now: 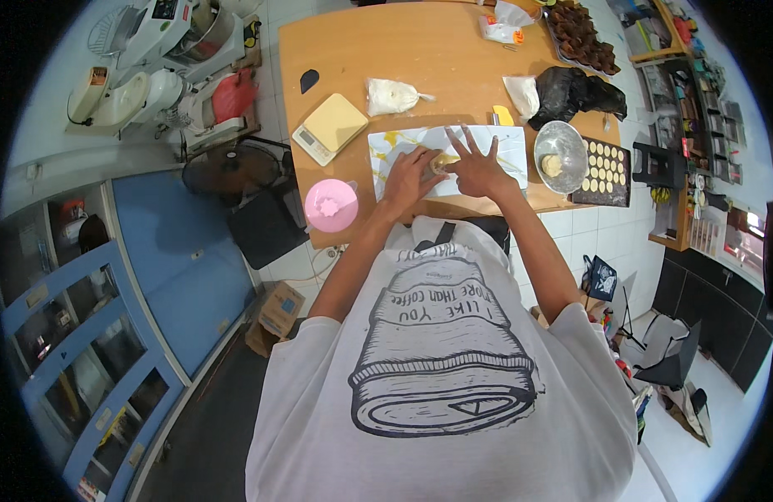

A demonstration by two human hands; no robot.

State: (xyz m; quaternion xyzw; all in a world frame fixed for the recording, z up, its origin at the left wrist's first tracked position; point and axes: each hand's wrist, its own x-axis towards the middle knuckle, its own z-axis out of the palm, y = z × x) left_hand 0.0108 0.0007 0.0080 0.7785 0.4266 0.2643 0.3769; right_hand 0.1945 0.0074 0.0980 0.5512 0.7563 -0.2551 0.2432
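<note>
On the near side of the wooden bench (470,63), a small golden-yellow round piece (442,163) sits on a white patterned sheet (510,144), between both hands. The left hand (410,177) curls its fingers beside it, grip unclear; the right hand (477,169) spreads its fingers. To the right, many pale rounds already fill rows on a black rectangular tray (600,201); pale dough (552,165) in the silver metal bowl (573,140) seems left to use.

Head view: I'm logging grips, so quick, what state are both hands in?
Left hand: fingers curled at the small tan item; whether gripping cannot be told.
Right hand: open, fingers spread, beside the same item.
</note>
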